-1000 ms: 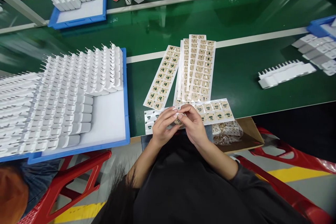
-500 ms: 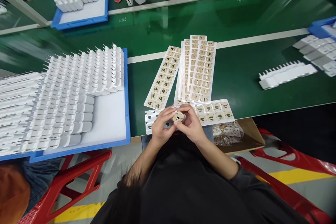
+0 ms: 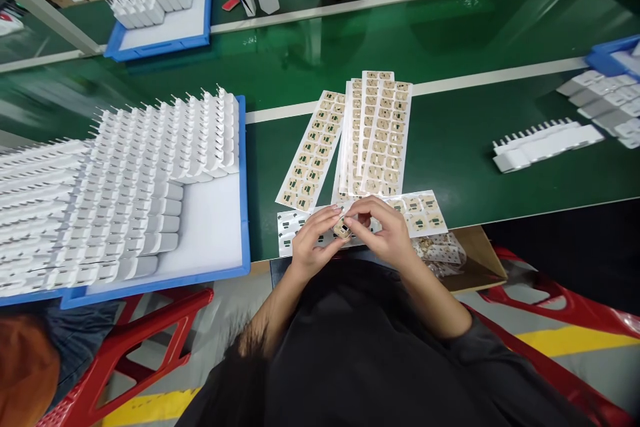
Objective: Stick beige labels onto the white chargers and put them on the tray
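Note:
My left hand [image 3: 313, 245] and my right hand [image 3: 387, 235] meet at the near edge of the green table, fingers pinched together around a small white charger plug [image 3: 343, 229] with a tan sticker on its face. Under the hands lies a partly used sticker sheet [image 3: 417, 212]. Behind it, a fanned stack of sticker sheets [image 3: 376, 133] and a single slanted sheet [image 3: 314, 150] rest on the table. To my left stands a blue tray [image 3: 240, 213] packed with rows of white charger plugs [image 3: 150, 167].
A row of white plugs [image 3: 545, 145] lies at the right, with more plugs and a blue tray [image 3: 607, 57] beyond. Another blue tray of plugs [image 3: 160, 13] sits at the far left. A cardboard box with sticker scraps [image 3: 470, 257] is below the table edge. Red stools flank me.
The plug was turned face-up between my fingers half a second ago; now both hands close over it again, and my right hand has shifted slightly right.

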`<state>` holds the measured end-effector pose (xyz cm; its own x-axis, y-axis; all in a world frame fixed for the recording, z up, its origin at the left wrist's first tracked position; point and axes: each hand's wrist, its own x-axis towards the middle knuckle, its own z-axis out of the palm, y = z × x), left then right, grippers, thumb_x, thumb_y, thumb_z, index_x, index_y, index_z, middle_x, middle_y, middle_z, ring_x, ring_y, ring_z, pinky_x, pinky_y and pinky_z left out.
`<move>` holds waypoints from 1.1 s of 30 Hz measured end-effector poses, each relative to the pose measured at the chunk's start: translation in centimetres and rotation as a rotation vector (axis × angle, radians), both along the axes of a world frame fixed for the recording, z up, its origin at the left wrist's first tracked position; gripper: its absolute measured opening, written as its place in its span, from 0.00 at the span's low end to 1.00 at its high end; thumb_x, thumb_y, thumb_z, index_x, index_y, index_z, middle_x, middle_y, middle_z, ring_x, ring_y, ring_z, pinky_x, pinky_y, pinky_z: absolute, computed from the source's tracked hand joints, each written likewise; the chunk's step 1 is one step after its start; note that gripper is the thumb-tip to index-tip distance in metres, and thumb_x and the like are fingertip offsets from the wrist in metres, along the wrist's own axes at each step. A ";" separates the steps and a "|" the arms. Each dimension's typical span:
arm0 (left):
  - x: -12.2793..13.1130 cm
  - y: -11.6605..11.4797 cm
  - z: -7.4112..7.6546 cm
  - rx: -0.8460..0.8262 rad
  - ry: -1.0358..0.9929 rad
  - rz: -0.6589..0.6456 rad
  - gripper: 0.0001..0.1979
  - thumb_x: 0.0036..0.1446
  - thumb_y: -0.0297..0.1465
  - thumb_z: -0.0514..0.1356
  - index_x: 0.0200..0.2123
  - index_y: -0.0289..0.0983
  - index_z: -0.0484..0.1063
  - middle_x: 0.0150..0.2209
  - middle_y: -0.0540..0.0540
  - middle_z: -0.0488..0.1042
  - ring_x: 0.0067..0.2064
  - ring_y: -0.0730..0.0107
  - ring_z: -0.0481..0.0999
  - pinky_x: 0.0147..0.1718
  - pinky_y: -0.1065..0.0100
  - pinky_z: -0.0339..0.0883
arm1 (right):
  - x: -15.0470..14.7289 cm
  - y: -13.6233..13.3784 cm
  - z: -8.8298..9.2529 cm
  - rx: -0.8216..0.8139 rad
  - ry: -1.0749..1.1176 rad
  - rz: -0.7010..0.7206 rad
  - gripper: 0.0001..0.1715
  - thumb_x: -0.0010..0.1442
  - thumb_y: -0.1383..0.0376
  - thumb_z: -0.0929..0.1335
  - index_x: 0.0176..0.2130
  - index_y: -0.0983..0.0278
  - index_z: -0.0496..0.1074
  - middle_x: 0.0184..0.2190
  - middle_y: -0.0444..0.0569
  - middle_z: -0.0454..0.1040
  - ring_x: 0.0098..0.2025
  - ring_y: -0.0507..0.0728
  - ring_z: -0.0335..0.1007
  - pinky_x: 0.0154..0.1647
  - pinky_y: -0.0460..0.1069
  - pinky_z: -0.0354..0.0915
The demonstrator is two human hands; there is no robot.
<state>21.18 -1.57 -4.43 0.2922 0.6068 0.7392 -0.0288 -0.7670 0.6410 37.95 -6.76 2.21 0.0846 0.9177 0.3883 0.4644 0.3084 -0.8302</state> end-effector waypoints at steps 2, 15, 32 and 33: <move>0.0 -0.1 0.0 -0.010 0.003 -0.005 0.25 0.59 0.30 0.70 0.58 0.40 0.72 0.54 0.38 0.81 0.56 0.56 0.81 0.55 0.51 0.79 | 0.5 -0.1 0.1 0.063 -0.117 0.015 0.04 0.67 0.64 0.70 0.41 0.57 0.77 0.38 0.50 0.77 0.37 0.56 0.73 0.35 0.52 0.71; 0.0 -0.1 0.2 0.022 0.064 -0.056 0.24 0.60 0.30 0.69 0.59 0.39 0.71 0.53 0.37 0.81 0.57 0.54 0.81 0.55 0.50 0.79 | 1.6 -2.1 -1.6 0.091 -0.087 -0.057 0.13 0.62 0.64 0.73 0.48 0.56 0.76 0.42 0.52 0.76 0.34 0.56 0.72 0.28 0.51 0.72; 0.1 0.1 0.0 0.069 0.063 -0.034 0.25 0.59 0.28 0.70 0.58 0.42 0.70 0.52 0.40 0.81 0.57 0.56 0.81 0.55 0.49 0.79 | -2.5 -0.5 -3.8 -0.192 0.604 -0.104 0.12 0.61 0.53 0.73 0.36 0.57 0.72 0.40 0.47 0.68 0.33 0.53 0.65 0.23 0.47 0.64; 0.0 0.1 0.0 0.058 0.056 -0.035 0.25 0.59 0.28 0.70 0.58 0.42 0.70 0.52 0.40 0.81 0.57 0.56 0.81 0.55 0.49 0.79 | -2.6 -0.5 -3.8 -0.193 0.604 -0.116 0.12 0.61 0.53 0.72 0.36 0.57 0.72 0.40 0.47 0.68 0.34 0.54 0.66 0.24 0.47 0.65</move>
